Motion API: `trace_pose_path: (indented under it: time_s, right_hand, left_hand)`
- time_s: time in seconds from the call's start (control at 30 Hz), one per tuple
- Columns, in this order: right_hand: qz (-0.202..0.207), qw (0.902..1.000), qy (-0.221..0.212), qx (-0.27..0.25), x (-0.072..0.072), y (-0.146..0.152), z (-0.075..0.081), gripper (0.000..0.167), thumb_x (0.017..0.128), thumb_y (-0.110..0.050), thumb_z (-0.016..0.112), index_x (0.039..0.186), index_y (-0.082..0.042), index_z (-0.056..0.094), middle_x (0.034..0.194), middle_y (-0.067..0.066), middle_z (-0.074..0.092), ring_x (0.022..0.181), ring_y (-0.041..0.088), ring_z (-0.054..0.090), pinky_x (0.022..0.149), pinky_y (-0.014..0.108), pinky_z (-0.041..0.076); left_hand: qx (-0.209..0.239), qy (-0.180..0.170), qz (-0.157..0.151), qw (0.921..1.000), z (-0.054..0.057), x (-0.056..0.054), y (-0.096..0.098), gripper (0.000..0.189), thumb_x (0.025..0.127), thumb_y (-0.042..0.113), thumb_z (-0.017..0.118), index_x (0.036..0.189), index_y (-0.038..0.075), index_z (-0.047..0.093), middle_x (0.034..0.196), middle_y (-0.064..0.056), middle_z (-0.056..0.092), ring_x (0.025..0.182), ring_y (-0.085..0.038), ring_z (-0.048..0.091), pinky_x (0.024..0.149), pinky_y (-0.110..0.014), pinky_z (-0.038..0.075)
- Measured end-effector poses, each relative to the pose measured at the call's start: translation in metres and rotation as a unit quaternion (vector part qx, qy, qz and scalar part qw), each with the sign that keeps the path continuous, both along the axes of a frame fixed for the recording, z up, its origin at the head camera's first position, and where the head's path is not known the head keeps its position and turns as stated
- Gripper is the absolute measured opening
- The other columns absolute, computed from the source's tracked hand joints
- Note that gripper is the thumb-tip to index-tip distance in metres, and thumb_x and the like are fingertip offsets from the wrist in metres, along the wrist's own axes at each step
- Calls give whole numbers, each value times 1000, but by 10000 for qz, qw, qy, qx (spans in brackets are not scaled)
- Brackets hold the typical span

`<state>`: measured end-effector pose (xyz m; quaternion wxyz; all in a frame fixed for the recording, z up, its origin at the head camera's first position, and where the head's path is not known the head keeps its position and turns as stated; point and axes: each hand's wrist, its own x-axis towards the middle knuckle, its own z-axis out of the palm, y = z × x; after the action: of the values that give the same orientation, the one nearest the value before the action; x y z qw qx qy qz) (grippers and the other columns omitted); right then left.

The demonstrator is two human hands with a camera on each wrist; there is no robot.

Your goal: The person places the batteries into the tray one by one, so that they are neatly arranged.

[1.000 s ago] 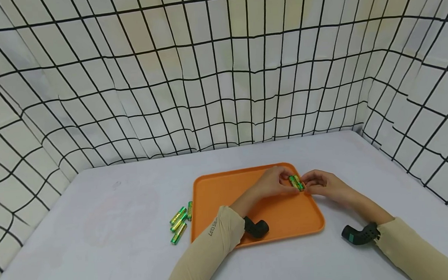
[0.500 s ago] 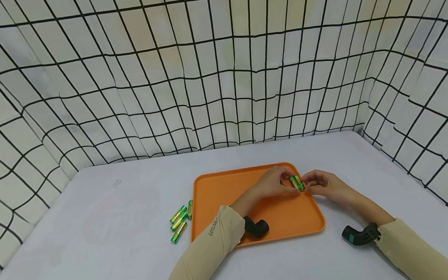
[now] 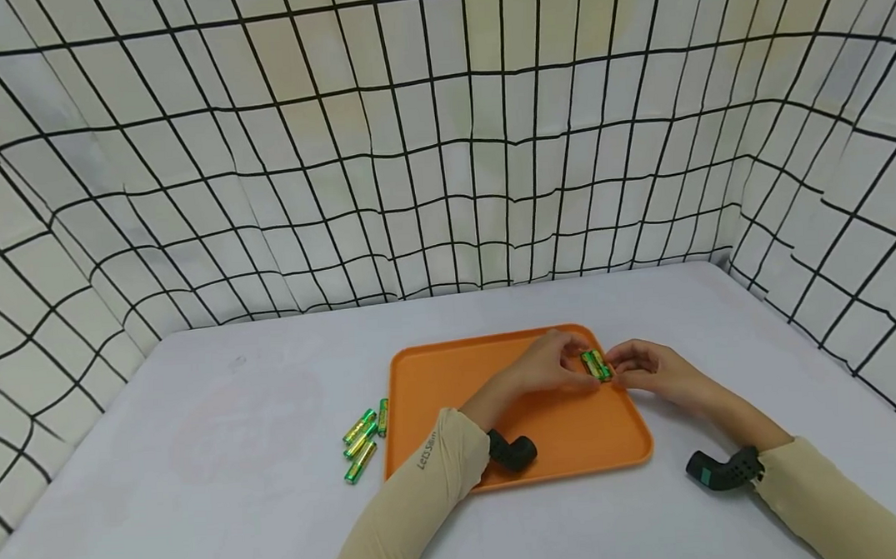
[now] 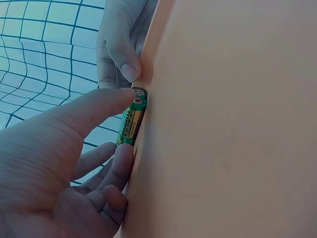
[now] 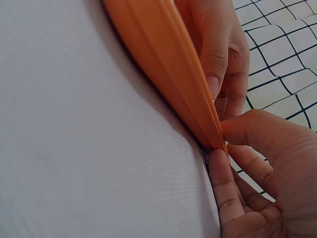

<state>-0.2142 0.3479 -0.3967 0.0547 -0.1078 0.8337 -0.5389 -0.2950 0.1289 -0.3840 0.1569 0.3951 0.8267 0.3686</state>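
Observation:
Two small green-and-gold batteries (image 3: 596, 365) lie side by side at the right edge of the orange tray (image 3: 444, 371). My left hand (image 3: 549, 363) reaches across the tray and pinches them by their ends, thumb at one end and fingertips at the other; the left wrist view shows the two batteries (image 4: 131, 121) between them. From outside the tray, my right hand (image 3: 647, 365) has its thumb and index finger at the right rim, beside the batteries. In the right wrist view the tray wall (image 5: 173, 74) narrows down between that thumb and finger and hides the batteries.
Several more batteries (image 3: 361, 462) lie on the white tabletop (image 3: 259, 421) just left of the tray, one right against its edge. White walls with a black grid (image 3: 443, 171) stand behind and at the sides. Each wrist carries a black camera (image 3: 719, 470).
Both hands keep nearly the same hold at the tray's right rim. The tray and batteries appear shifted very slightly to the right in the head view.

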Motion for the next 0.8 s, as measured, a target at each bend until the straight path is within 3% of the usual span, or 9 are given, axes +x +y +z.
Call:
trace_pose_path:
  time_s: [0.37,0.53,0.8]
  right_hand:
    - [4,10000,-52,-16,2,-2,2,41,93,-11,64,125,10,50,116,19,58,96,8,58,83,18,50]
    - [37,10000,-5,-44,2,-2,2,41,93,-9,63,126,11,50,116,20,57,96,7,59,83,18,50]
    - [85,10000,-19,-25,2,-1,2,41,93,-9,62,126,12,49,115,20,58,95,8,59,84,18,49]
  left_hand:
    - [349,-268,20,9990,8,4,-3,51,85,25,78,129,9,57,116,-4,50,87,-10,56,66,-20,50]
    - [524,-452,58,9976,13,9,-4,50,86,22,77,130,10,57,116,-4,49,88,-9,57,69,-20,50]
    - [653,-436,33,9969,21,14,-5,48,87,18,75,130,6,58,114,-4,52,87,-8,58,72,-17,49]
